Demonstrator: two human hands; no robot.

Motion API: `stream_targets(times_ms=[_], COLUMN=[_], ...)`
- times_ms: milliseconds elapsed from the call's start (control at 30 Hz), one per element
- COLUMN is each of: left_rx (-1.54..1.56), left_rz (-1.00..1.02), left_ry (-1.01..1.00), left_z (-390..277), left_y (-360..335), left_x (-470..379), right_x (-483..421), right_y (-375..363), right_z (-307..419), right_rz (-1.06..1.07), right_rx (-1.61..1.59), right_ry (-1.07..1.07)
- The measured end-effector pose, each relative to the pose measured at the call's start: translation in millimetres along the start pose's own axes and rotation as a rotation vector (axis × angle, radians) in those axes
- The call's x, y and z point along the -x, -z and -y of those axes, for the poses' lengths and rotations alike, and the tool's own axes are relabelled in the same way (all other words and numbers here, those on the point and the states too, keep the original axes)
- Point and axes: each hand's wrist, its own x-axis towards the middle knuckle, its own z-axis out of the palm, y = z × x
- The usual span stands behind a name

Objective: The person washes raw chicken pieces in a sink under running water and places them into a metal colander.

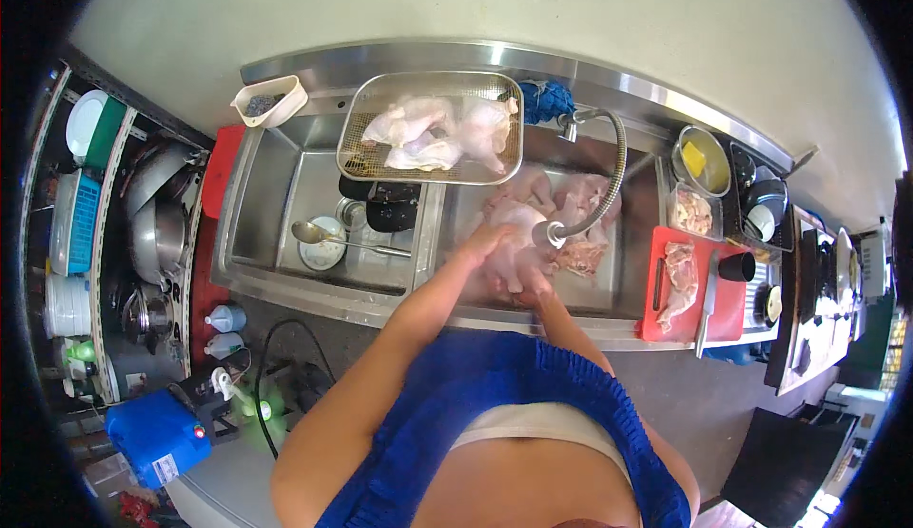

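Observation:
Over the right basin of a steel sink, both hands hold a pale piece of raw chicken. My left hand lies on its left side. My right hand grips it from below, its fingers partly hidden by the meat. Just above the chicken's right side hangs the spray head of a flexible metal faucet; the water is hard to make out. More raw chicken lies in the basin behind. A wire mesh basket with raw chicken leg quarters rests across the sink's rear edge.
In the left basin are a bowl, a large spoon and dark pans. To the right, a red cutting board bears a meat piece, a knife and a black cup. A plastic container holds meat scraps.

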Motion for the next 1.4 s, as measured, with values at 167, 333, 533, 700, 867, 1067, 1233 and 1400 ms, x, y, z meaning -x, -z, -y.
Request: stream_targets(times_ms=[167, 333, 533, 700, 867, 1067, 1233, 1400], left_rx=[0.060, 0.246, 0.328, 0.612, 0.420, -0.037, -0.522, -0.440], left_rz=[-0.028, 0.102, 0.093, 0.023, -0.012, -0.110, 0.069, 0.173], left_ry=[-0.242, -0.080, -0.076, 0.073, -0.046, -0.204, -0.175, -0.063], left_z=[15.2, 13.0, 13.4, 19.1, -1.9, -25.2, -91.2, -94.6], left_y=[13.4, 9.5, 14.1, 38.4, 18.8, 43.5, 45.8, 44.4], left_x=[-5.2, -13.6, -8.8, -6.6, -5.6, 35.2, 71.2, 56.0], right_x=[6.7, -22.9, -31.1, -17.7, -22.7, -15.1, -54.0, -63.4], right_y=[-30.0, 10.1, 16.5, -7.6, 25.4, -31.2, 49.5, 113.2], right_z=[26.9, 18.3, 15.5, 27.0, 11.4, 40.9, 1.6, -29.1], right_rz=[0.110, -0.241, -0.380, -0.247, -0.420, -0.191, -0.100, -0.248], right_rx=[0.864, 1.927, 1.692, 1.741, 1.708, 2.314, 0.946, 0.984], right_ry=[0.309, 0.581, 0.026, 0.579, 0.338, 0.208, 0.255, 0.332])
